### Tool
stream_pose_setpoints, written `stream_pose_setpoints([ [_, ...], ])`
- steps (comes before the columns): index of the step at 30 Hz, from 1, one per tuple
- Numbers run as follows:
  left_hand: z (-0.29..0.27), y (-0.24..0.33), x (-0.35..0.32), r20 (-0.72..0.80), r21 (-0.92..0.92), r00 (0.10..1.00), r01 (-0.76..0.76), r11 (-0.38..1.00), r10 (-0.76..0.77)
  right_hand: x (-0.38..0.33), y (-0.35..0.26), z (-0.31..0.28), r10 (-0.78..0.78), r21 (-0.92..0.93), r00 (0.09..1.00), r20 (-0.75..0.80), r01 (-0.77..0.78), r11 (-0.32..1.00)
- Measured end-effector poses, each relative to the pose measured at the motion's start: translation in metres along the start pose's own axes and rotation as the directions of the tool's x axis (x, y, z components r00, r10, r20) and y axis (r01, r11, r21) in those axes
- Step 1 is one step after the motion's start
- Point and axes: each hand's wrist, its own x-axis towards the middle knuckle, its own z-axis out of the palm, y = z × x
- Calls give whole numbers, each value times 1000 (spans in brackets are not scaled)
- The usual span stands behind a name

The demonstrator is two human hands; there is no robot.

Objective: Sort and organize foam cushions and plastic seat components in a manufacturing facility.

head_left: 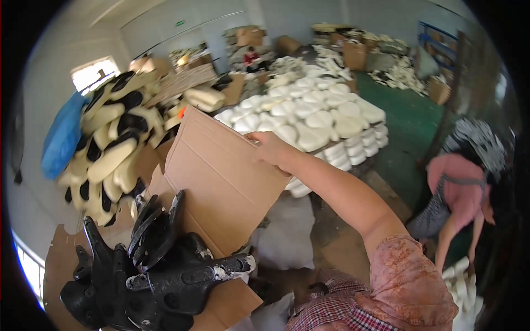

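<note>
My right hand point(270, 150) reaches up from the lower right, its fingers closed over the upper right edge of a large brown cardboard piece point(226, 182). The cardboard stands tilted, with crease lines across its face. Against its lower left lies a heap of black moulded parts point(160, 281), several of them long and curved, some with white residue on their ends. More brown cardboard point(234, 303) shows beneath and beside that heap. No part of my left hand can be seen.
Cream pads with black patches point(110, 160) are piled at the left, beside a blue bag point(63, 135). White foam cushions point(331, 121) stand stacked in layers ahead. At right, a person in pink point(458, 182) bends over white pieces point(464, 289). A grey sack point(281, 231) lies below the cardboard.
</note>
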Motion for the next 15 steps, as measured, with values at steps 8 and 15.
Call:
stream_pose_setpoints([
  [8,170,-23,24,316,-186,810,-458,869,495,-140,-43,-50,29,48,927,-375,-12,999],
  [15,268,125,-161,588,-378,800,403,834,-119,-226,-30,-182,36,33,786,-617,-20,999],
])
